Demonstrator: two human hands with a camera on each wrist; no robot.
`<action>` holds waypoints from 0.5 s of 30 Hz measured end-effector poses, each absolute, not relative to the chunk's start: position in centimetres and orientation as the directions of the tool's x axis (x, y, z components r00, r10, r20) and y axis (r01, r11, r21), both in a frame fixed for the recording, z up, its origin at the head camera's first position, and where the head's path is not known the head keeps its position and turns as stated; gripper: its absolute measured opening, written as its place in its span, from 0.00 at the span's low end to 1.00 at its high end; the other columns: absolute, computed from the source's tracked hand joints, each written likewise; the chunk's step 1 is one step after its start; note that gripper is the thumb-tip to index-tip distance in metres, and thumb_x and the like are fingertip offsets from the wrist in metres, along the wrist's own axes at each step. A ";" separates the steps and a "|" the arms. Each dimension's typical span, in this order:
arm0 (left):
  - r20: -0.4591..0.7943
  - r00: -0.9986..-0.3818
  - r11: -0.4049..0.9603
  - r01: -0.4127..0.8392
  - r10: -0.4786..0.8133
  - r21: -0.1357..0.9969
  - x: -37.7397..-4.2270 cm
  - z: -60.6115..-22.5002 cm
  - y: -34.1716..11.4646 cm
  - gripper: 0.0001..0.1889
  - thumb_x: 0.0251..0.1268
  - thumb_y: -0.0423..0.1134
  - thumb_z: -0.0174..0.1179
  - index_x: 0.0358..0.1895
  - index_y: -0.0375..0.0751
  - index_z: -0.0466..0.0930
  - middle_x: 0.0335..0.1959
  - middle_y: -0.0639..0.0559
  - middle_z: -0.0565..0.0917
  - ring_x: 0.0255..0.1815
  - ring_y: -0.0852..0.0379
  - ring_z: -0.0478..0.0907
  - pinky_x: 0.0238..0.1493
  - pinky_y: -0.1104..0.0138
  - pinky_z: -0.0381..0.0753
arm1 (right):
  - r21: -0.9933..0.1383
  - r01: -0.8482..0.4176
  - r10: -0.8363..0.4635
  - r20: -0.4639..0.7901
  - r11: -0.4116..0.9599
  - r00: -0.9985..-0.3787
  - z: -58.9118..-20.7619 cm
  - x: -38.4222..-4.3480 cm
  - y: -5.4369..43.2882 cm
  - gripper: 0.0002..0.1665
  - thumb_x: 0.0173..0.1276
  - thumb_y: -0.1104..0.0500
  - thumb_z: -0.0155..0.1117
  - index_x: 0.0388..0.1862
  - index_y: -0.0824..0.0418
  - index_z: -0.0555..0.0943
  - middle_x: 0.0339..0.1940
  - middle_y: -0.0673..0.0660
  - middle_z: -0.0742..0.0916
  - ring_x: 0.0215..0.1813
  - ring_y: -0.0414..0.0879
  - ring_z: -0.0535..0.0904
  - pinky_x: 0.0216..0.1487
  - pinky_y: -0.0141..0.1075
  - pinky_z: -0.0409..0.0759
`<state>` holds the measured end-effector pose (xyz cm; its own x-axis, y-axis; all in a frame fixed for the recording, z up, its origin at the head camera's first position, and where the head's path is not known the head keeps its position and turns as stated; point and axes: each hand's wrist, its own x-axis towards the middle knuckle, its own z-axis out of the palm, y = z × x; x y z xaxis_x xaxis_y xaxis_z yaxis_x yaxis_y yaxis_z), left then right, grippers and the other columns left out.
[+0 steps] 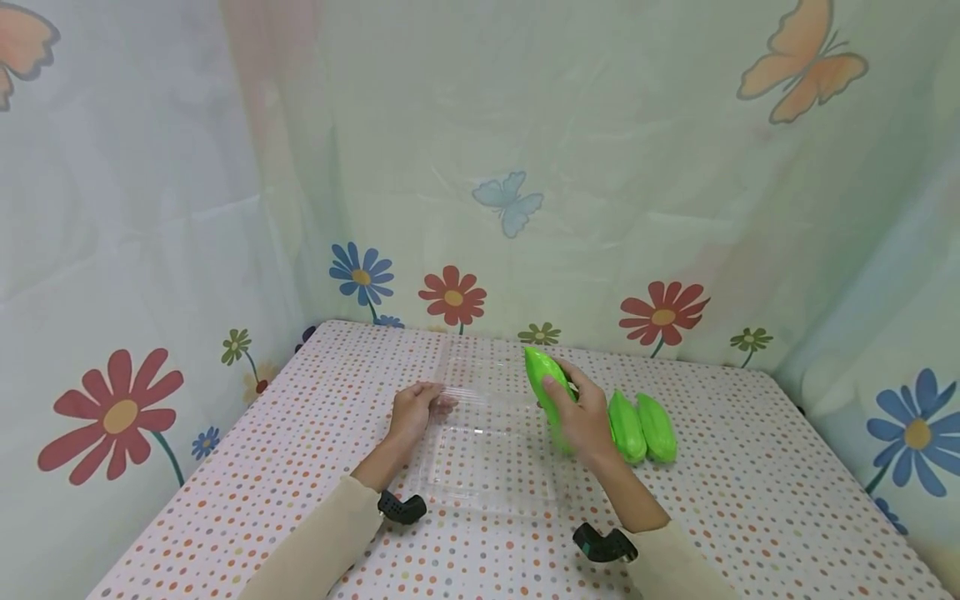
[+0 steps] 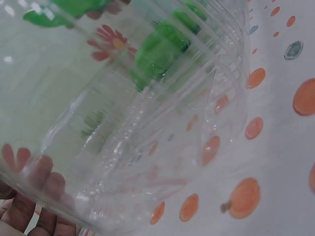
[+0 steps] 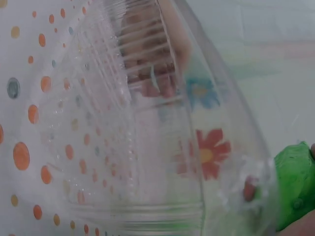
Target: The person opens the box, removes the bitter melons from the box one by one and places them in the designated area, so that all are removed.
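Observation:
A clear plastic container point(image 1: 491, 467), ribbed along its walls, stands on the table in front of me. My left hand point(image 1: 415, 414) holds its left rim; in the left wrist view the fingers point(image 2: 22, 214) curl at the edge, partly seen through the plastic. My right hand point(image 1: 585, 414) grips a bright green, pointed, ridged fruit point(image 1: 542, 372) over the container's right side, thumb on its near face. Two more green fruits point(image 1: 627, 427) point(image 1: 657, 428) lie side by side on the table, right of that hand. Another patch of green shows below the right hand, partly hidden.
A white tablecloth point(image 1: 750, 467) with coloured dots covers the table. Curtains point(image 1: 600, 208) printed with flowers and butterflies hang at the back and both sides. Black wrist cameras point(image 1: 402, 507) sit on both forearms near the table's front.

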<state>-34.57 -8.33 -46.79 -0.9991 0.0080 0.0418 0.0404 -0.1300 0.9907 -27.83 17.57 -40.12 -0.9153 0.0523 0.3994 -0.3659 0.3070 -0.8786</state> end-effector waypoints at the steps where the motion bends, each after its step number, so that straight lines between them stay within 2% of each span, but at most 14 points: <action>1: 0.041 -0.999 -0.132 0.040 0.008 0.990 -34.6 -46.8 -8.3 0.16 0.79 0.38 0.54 0.54 0.24 0.78 0.36 0.42 0.90 0.38 0.51 0.89 0.44 0.63 0.88 | -0.875 -0.366 0.062 0.404 0.317 -0.913 -40.1 -27.9 17.7 0.30 0.80 0.51 0.57 0.74 0.63 0.70 0.63 0.65 0.80 0.54 0.56 0.80 0.44 0.28 0.83; 8: 0.012 -0.999 -0.134 0.008 0.034 0.991 -34.4 -46.9 -8.5 0.18 0.80 0.40 0.53 0.56 0.25 0.78 0.42 0.37 0.89 0.44 0.47 0.88 0.49 0.59 0.87 | -0.837 -0.361 0.107 0.437 0.411 -0.893 -39.8 -28.1 18.9 0.30 0.81 0.50 0.55 0.75 0.62 0.70 0.70 0.65 0.78 0.63 0.58 0.78 0.48 0.24 0.77; 11: 0.009 -0.999 -0.123 0.002 0.049 0.992 -34.3 -46.6 -8.6 0.18 0.81 0.38 0.51 0.57 0.24 0.77 0.44 0.34 0.88 0.47 0.42 0.87 0.52 0.55 0.86 | -0.818 -0.367 0.117 0.458 0.444 -0.881 -39.7 -28.3 19.5 0.31 0.81 0.50 0.55 0.75 0.63 0.69 0.70 0.66 0.77 0.63 0.60 0.78 0.47 0.24 0.77; 15: 0.017 -0.998 -0.104 0.011 0.061 0.995 -33.7 -45.2 -8.6 0.17 0.81 0.36 0.50 0.57 0.22 0.76 0.44 0.31 0.87 0.50 0.35 0.85 0.55 0.50 0.84 | -0.790 -0.358 0.144 0.482 0.498 -0.864 -39.5 -28.5 20.3 0.31 0.80 0.48 0.55 0.75 0.61 0.69 0.66 0.65 0.80 0.57 0.57 0.80 0.45 0.25 0.77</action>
